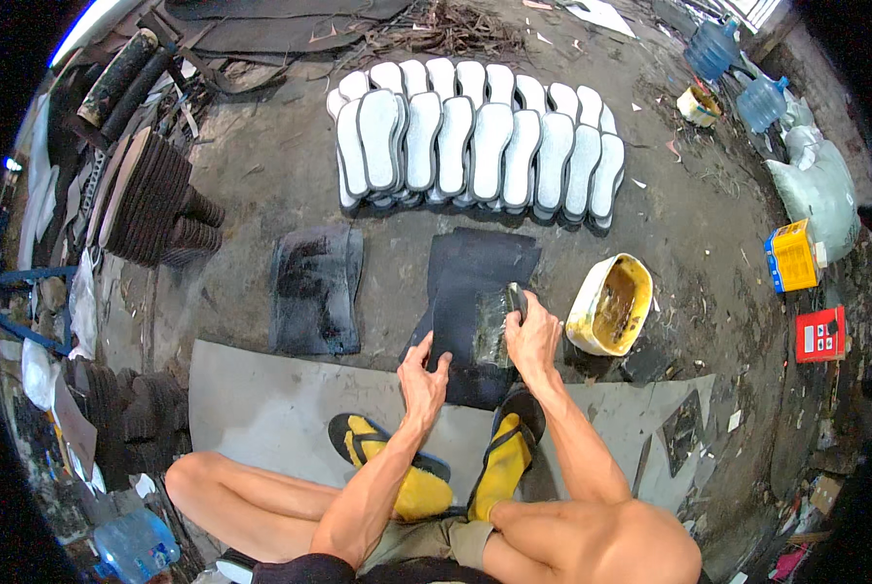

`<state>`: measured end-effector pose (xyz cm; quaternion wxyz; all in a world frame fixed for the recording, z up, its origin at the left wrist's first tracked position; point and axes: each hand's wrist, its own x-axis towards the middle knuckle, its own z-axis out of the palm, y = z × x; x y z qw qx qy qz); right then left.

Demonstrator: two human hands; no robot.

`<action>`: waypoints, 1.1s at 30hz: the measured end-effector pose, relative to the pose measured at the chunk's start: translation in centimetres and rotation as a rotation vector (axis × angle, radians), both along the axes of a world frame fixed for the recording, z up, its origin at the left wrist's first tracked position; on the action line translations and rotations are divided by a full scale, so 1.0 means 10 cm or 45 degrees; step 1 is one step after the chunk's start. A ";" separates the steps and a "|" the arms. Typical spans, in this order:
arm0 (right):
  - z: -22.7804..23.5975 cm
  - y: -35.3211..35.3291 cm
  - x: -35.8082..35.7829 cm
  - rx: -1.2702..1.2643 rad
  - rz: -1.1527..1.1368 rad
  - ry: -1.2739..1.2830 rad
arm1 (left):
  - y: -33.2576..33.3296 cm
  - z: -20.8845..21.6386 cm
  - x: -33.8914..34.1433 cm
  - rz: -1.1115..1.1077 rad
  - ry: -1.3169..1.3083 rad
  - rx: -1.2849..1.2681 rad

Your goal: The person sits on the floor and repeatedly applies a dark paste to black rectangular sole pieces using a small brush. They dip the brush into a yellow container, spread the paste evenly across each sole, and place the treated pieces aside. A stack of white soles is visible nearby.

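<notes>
My right hand (534, 337) is closed around the dark handle of a wide brush (492, 328), whose pale, wet-looking bristles lie against a black rubber-like sheet (453, 321). The thumb and fingers of my left hand (424, 378) pinch the left edge of that sheet. Beneath it more black sheets (484, 255) lie overlapped and askew. Just right of my right hand stands a white tub (592, 334) smeared with yellow, with brownish liquid inside. Another stack of black sheets (315, 292), partly glossy, lies to the left.
Many stacked white-topped, grey-edged soles (487, 146) fill the far middle. Dark soles (148, 209) are piled at the left. A grey mat (260, 389) lies under my sandalled feet. At the right are a yellow box (793, 256), a red box (820, 334) and water jugs (713, 51).
</notes>
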<state>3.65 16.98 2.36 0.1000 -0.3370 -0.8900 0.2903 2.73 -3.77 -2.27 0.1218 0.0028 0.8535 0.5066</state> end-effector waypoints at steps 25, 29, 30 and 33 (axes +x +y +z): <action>0.14 0.04 -0.46 0.198 1.463 -0.074 | 0.01 -0.04 0.82 0.676 -1.039 1.109; 0.20 0.50 -0.04 0.280 0.928 0.072 | -0.01 -0.17 0.85 0.709 -1.011 1.113; 0.20 0.50 0.08 0.247 0.925 -0.092 | -0.01 -0.19 0.85 0.706 -1.016 1.105; 0.18 0.41 0.23 0.162 1.124 -0.199 | 0.02 -0.18 0.88 0.661 -0.904 0.917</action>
